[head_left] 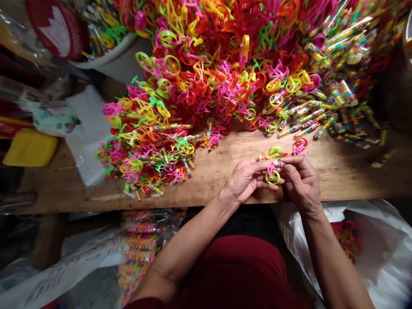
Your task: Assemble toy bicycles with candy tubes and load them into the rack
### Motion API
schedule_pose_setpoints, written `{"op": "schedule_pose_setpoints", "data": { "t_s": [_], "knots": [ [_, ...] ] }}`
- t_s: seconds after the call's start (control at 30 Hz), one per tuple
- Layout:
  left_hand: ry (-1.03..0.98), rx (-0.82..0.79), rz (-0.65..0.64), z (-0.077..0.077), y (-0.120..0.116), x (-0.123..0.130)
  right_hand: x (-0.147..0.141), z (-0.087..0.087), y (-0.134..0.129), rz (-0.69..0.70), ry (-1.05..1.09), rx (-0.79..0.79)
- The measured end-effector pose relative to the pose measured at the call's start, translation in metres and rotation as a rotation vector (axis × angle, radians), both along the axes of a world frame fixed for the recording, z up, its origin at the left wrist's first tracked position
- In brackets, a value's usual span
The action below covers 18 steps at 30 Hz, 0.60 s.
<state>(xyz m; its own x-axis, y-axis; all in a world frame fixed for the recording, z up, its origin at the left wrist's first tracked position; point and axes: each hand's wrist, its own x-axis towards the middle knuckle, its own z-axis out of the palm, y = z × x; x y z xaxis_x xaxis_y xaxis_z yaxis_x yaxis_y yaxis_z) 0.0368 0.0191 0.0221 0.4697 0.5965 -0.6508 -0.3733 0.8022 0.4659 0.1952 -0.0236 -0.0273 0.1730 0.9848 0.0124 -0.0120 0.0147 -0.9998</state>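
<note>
My left hand [246, 178] has its fingers closed on a small pink plastic toy bicycle [273, 171] with yellow-green wheels. Against the toy's frame lies a wrapped candy tube [279, 163], and my right hand [301, 180] pinches its right end between thumb and forefinger. Both hands are held together just above the front of the wooden bench [206, 171]. Just beyond my right fingertips rests a loose pink toy with a red wheel [300, 146]. Parts of the held toy are hidden behind the fingers.
A big heap of colourful plastic toys [225, 81] covers the back. Wrapped candy tubes [309, 118] lie at right. Toys with candy tubes inserted [148, 150] are piled at left. A white bucket [119, 60] stands back left; a white sack [383, 240] hangs open at lower right.
</note>
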Motion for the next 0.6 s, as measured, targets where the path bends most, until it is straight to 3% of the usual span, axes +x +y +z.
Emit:
{"op": "schedule_pose_setpoints", "data": {
  "t_s": [0.37,0.6],
  "knots": [
    [0.08,0.142,-0.031,0.001,-0.002,-0.004,-0.004,0.009,-0.009,-0.026,-0.4,0.293],
    [0.109,0.141,-0.057,0.001,-0.007,-0.004,0.0,0.011,-0.012,-0.007,-0.344,0.275]
  ]
}}
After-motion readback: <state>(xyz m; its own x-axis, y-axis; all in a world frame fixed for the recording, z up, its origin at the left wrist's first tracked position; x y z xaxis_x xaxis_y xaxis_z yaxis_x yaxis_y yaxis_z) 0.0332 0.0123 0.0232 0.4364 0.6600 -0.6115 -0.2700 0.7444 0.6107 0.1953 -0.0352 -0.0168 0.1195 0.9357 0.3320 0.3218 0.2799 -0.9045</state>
